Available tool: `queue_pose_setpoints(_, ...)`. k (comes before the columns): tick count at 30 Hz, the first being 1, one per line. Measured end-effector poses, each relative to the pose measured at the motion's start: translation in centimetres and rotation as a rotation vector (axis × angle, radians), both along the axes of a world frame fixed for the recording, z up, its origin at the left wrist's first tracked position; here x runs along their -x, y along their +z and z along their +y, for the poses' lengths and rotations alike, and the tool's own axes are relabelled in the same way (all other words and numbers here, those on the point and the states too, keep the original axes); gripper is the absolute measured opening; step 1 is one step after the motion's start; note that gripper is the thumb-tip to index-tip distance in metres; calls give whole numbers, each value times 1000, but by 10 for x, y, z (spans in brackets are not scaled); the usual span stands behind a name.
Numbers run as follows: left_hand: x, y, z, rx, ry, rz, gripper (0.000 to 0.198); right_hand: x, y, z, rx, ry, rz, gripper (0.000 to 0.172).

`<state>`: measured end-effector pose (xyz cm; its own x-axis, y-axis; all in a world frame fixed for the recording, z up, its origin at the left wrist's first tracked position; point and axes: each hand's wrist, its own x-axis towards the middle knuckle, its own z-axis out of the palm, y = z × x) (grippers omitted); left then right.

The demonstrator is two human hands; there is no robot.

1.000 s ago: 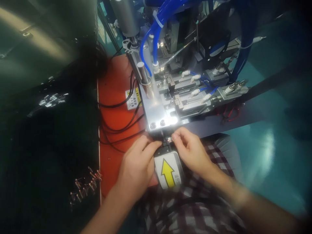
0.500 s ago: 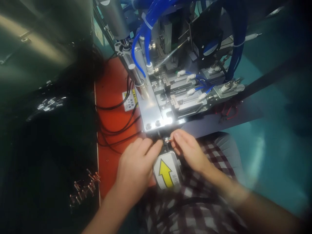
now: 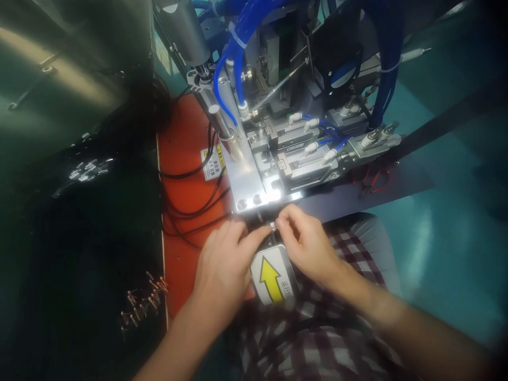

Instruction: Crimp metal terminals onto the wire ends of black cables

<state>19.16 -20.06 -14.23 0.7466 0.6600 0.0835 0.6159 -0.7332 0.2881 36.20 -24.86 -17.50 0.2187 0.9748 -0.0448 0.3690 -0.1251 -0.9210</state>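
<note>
A small shiny metal part (image 3: 273, 226) sits at the front edge of the machine, too small to make out in detail. My right hand (image 3: 304, 241) pinches at it with thumb and fingertips closed. From the other side, my left hand (image 3: 224, 259) reaches in with its thumb tip at the part and its fingers curled. What lies under those left fingers is hidden. Just below both hands is a white machine cover (image 3: 257, 288) bearing a yellow arrow (image 3: 271, 278). The machine's metal plate (image 3: 248, 182) stands right above them.
Pneumatic cylinders (image 3: 307, 166) with blue hoses (image 3: 254, 24) fill the top. Black cables (image 3: 190, 214) cross the orange base (image 3: 180, 151). On the dark surface to the left lie copper-coloured pieces (image 3: 145, 301) and silvery pieces (image 3: 89, 169). Red-handled pliers (image 3: 373, 182) rest at right.
My right hand has moved slightly left and its fingertips have come closer to my left thumb, covering more of the small part. The view has shifted a little.
</note>
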Motion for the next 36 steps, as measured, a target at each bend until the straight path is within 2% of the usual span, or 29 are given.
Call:
queue_pose_setpoints(6,7,-9,4,54,2,-244,36,-2,0,-1,42,6,58,21)
queue_pose_setpoints(11,24,-11,4,125,64,-307,22,-2,-9,-3,44,2,150,21)
queue_pose_setpoints(14,28,-14,4,64,4,-339,27,-1,-10,-2,25,7,173,21)
queue_pose_setpoints(17,27,-18,5,3,-55,-365,31,-2,-5,-1,15,26,83,21)
queue_pose_setpoints(22,26,-21,4,-16,-33,-348,30,-4,2,1,27,34,-9,21)
queue_pose_setpoints(29,35,-20,3,40,25,-357,29,-2,-10,0,101,20,271,22)
queue_pose_setpoints(33,50,-16,8,21,33,-341,22,-3,-12,-2,99,16,284,22)
queue_pose_setpoints(36,61,-13,13,-31,-28,-290,23,-4,-10,-2,94,16,271,22)
